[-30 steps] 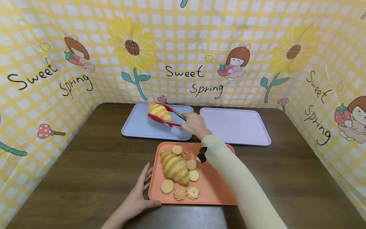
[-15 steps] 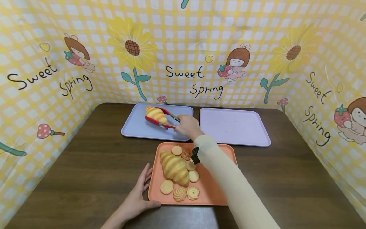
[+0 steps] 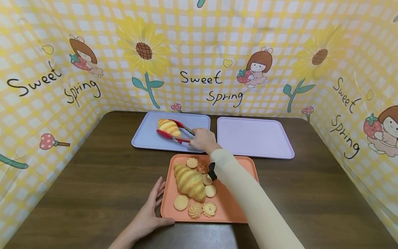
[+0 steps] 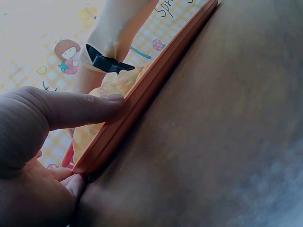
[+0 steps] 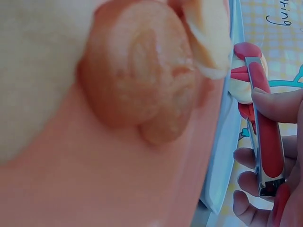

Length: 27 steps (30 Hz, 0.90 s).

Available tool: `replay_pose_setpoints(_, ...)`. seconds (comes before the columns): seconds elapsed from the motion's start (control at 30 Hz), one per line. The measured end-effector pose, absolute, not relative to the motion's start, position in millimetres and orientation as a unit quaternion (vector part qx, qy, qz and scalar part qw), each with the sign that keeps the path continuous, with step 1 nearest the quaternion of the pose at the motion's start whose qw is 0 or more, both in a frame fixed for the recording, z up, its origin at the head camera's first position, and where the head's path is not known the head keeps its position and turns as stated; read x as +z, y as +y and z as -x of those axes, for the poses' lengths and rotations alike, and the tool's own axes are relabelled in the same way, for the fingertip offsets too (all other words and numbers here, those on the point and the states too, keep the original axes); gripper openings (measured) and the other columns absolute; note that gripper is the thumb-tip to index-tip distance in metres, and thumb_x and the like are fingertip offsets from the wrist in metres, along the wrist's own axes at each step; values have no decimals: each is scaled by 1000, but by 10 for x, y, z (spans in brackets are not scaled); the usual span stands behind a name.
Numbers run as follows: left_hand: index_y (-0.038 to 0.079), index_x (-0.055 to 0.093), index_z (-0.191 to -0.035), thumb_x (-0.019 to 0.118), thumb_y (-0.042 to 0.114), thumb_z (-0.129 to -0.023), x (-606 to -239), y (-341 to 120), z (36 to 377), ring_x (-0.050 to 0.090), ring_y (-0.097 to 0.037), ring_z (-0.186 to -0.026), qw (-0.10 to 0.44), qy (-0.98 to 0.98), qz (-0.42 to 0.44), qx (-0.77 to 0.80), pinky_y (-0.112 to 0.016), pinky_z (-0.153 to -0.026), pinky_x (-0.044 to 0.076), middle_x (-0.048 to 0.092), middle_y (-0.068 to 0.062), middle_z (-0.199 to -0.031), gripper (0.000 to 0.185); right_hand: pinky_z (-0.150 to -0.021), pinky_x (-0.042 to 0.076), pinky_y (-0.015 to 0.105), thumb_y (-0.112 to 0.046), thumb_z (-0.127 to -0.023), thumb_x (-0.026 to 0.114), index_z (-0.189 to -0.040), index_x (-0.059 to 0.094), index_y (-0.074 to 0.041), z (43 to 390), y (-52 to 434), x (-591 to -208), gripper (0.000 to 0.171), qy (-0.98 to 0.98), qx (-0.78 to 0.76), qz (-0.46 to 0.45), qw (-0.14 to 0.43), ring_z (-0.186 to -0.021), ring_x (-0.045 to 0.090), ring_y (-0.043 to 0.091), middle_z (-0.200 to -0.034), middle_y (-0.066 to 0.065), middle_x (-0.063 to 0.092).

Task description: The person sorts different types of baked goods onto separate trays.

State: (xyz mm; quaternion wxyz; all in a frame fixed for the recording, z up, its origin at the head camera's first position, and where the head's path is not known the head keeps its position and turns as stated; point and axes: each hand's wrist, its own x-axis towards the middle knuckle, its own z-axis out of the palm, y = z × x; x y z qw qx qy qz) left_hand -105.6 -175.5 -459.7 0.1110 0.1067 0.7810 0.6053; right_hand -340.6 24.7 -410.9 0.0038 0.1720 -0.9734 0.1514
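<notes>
My right hand (image 3: 203, 139) grips red-tipped metal tongs (image 5: 271, 146), whose red ends clasp a small striped croissant (image 3: 169, 127). That croissant is low over the left part of the blue tray (image 3: 141, 140). My left hand (image 3: 149, 212) rests at the near-left corner of the orange tray (image 3: 230, 216), fingers extended along its side. In the left wrist view the thumb (image 4: 94, 109) lies on its rim. On the orange tray sit a larger croissant (image 3: 189, 182) and several cookies (image 3: 195, 210). A pretzel-shaped cookie (image 5: 137, 66) looms close in the right wrist view.
A lilac tray (image 3: 255, 138) with nothing on it lies at the back right, beside the blue one. Dark wooden tabletop (image 3: 93, 180) surrounds the trays. A yellow checked cloth (image 3: 199, 45) stands behind and on both sides. My right forearm crosses over the orange tray.
My right hand has moved left and slightly down with the tongs, bringing the small croissant lower over the blue tray. My left hand has stayed at the orange tray's corner.
</notes>
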Motion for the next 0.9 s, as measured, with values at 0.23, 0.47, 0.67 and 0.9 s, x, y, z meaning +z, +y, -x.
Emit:
replay_pose_setpoints(0.23, 9, -4, -160, 88, 7, -75, -4584, -1759, 1063, 13, -44, -147, 118, 774, -106, 612, -10, -101, 30, 8, -27, -161, 125, -68, 53, 40, -35, -83, 71, -126, 68, -16, 3399, 253, -4133, 47, -974, 157, -162, -3, -88, 63, 21, -107, 5, 70)
replay_pose_setpoints(0.47, 8, -3, -160, 88, 7, -74, -4592, -1760, 1064, 14, -44, -147, 115, 777, -108, 610, -10, -101, 30, 9, -28, -161, 126, -77, 54, 42, -40, -83, 73, -137, 61, -14, 3422, 273, -4154, 61, -975, 162, -149, -8, -99, 64, 24, -120, 7, 68)
replay_pose_setpoints(0.67, 7, -2, -160, 89, 7, -73, -4595, -1754, 1062, 16, -45, -146, 105, 780, -111, 606, -10, -102, 30, 11, -29, -160, 126, -77, 54, 42, -39, -83, 73, -140, 59, -13, 3421, 289, -4171, 64, -972, 178, -152, -8, -98, 65, 26, -123, 8, 67)
replay_pose_setpoints(0.9, 7, -2, -160, 90, 6, -72, -4611, -1742, 1064, 16, -45, -146, 104, 778, -112, 609, -10, -102, 30, 12, -29, -160, 127, -77, 53, 43, -40, -82, 76, -139, 60, -14, 3383, 321, -4194, 65, -969, 200, -143, 2, -93, 65, 27, -119, 8, 68)
